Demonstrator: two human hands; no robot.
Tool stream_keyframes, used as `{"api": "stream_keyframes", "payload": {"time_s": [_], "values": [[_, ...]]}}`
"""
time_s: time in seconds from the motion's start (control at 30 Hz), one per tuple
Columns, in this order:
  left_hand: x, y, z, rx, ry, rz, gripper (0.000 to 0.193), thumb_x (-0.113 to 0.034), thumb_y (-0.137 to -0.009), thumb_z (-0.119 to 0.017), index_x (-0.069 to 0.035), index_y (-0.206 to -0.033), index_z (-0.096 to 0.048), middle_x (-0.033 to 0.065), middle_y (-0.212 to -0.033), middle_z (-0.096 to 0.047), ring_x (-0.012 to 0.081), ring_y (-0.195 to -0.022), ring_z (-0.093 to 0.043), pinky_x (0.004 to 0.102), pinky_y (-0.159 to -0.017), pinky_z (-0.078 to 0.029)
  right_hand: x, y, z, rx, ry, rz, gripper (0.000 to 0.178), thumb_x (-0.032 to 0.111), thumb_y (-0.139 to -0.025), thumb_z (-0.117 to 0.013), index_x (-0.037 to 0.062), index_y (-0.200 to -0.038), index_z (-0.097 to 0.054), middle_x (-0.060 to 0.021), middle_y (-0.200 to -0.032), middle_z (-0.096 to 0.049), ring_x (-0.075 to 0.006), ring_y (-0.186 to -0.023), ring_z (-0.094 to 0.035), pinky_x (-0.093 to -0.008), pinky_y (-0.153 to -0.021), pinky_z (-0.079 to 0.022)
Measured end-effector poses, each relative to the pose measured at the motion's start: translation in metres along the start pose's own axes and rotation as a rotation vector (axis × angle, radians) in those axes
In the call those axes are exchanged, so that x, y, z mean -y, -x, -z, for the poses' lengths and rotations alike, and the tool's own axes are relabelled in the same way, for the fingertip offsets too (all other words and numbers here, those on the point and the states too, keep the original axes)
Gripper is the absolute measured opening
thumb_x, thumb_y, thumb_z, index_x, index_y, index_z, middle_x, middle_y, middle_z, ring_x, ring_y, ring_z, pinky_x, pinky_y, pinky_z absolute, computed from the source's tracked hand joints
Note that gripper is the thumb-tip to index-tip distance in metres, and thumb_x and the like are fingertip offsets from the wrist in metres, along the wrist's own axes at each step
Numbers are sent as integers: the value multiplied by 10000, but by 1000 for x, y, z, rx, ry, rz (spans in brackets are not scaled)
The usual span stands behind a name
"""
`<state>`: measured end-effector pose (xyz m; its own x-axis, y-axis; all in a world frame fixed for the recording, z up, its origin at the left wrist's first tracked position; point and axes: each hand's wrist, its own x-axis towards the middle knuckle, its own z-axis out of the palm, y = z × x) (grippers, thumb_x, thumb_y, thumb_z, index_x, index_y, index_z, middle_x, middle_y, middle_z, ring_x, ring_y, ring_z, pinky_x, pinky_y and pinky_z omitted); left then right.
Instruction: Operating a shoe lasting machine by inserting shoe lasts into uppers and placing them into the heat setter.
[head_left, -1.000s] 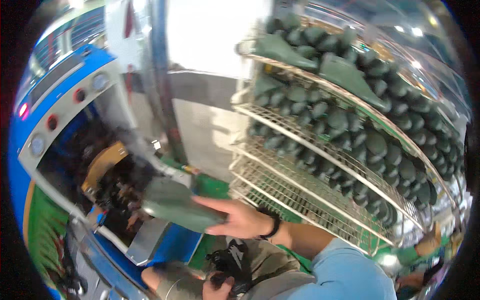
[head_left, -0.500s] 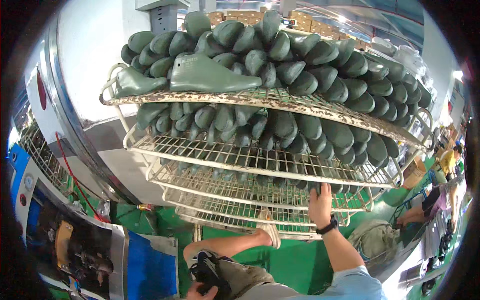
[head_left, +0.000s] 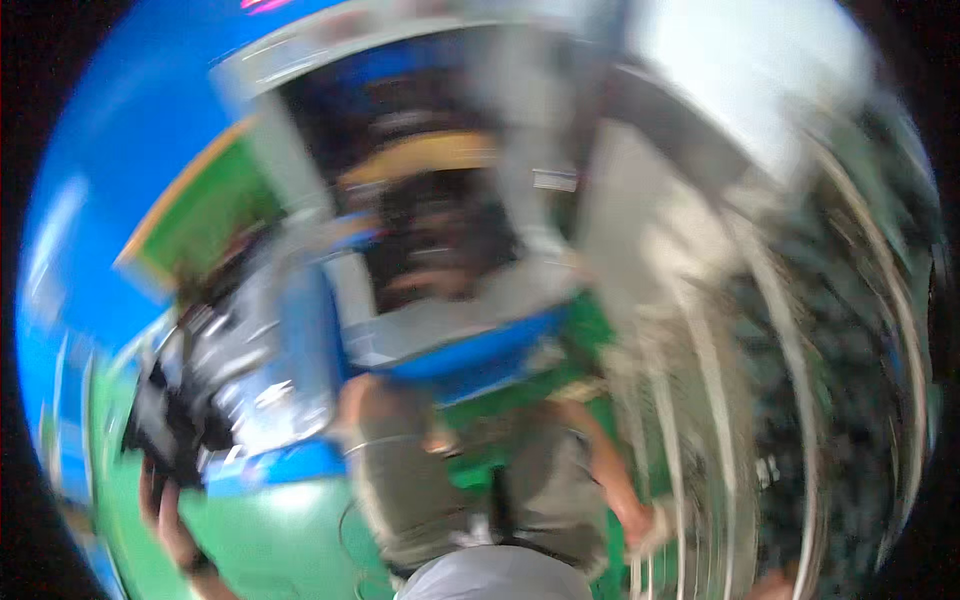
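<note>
The left hand (head_left: 165, 508) is closed around a black item (head_left: 175, 430), held up at the far left, over the green floor (head_left: 285, 540) in this view. Blur hides whether the item touches the shiny surface (head_left: 275, 400) beside it. Of the right arm, only a smear of skin shows at the lower edge, by the rack (head_left: 722, 430) of dark lasts (head_left: 840, 400); its hand's state cannot be told. Ahead stands the blue-and-grey machine (head_left: 450, 340), its dark opening facing the person.
</note>
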<state>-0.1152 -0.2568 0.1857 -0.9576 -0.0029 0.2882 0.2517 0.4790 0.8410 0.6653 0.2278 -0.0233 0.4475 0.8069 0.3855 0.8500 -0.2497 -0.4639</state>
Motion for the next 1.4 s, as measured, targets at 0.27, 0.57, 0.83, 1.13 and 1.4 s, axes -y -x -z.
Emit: {"api": "stream_keyframes", "payload": {"time_s": [0.27,0.57,0.83,1.13,1.4], "values": [[136,-74,37,-30,-588,-126,251,-53,-731,-714,-46,-982,-708,151,-1015,-691,361,-915,-668,410,-820,-544,361,104,-47,805,118,850,444,354,-1005,-544,136,-1390,-572,-175,-1311,-618,-340,-1126,-623,-451,-961,-506],[108,-68,-34,-84,-726,-175,387,-291,-738,-747,-134,-1086,-682,155,-890,-702,348,-907,-679,485,-804,-526,499,185,-81,1167,6,1076,425,363,-1020,-529,101,-1344,-612,-149,-1254,-666,-346,-1117,-634,-443,-939,-518],[110,-42,-6,190,-994,203,385,-502,-764,-661,-145,-895,-728,123,-869,-705,300,-879,-670,430,-849,-478,502,229,-127,1229,-524,1395,309,232,-1010,-587,25,-1222,-672,-170,-1013,-718,-281,-886,-668,-373,-797,-527],[46,297,166,67,-1043,431,365,-458,-758,-747,-109,-851,-702,85,-864,-675,286,-891,-639,413,-874,-456,465,241,-187,1557,-130,1444,498,336,-1007,-576,10,-1382,-535,-141,-935,-710,-236,-825,-650,-358,-777,-530],[-55,563,312,-595,-1459,1103,325,-395,-692,-717,-111,-847,-744,140,-873,-693,348,-875,-669,454,-784,-538,492,291,-209,1717,-35,1776,528,370,-980,-595,40,-1388,-534,-189,-1113,-684,-271,-1006,-649,-347,-882,-509]]}}
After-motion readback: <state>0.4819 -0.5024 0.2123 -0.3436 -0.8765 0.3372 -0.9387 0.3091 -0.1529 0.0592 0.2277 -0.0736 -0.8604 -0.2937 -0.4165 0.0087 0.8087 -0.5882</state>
